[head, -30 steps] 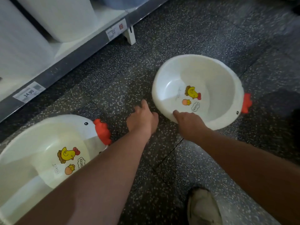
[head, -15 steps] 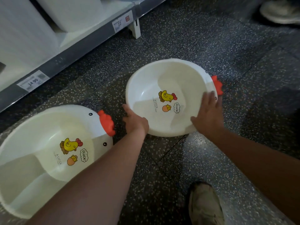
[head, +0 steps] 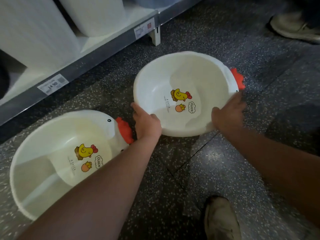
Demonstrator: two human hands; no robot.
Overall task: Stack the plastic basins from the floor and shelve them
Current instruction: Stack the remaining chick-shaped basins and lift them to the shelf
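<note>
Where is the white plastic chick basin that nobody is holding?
In the head view the free white plastic chick basin sits on the speckled floor at lower left, below the shelf edge, beside the left hand.

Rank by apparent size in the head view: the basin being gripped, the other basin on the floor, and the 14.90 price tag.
1. The other basin looks largest, though it lies nearer the camera; the two may well match.
2. The gripped basin, held by both hands.
3. The price tag, clearly smallest.
</note>
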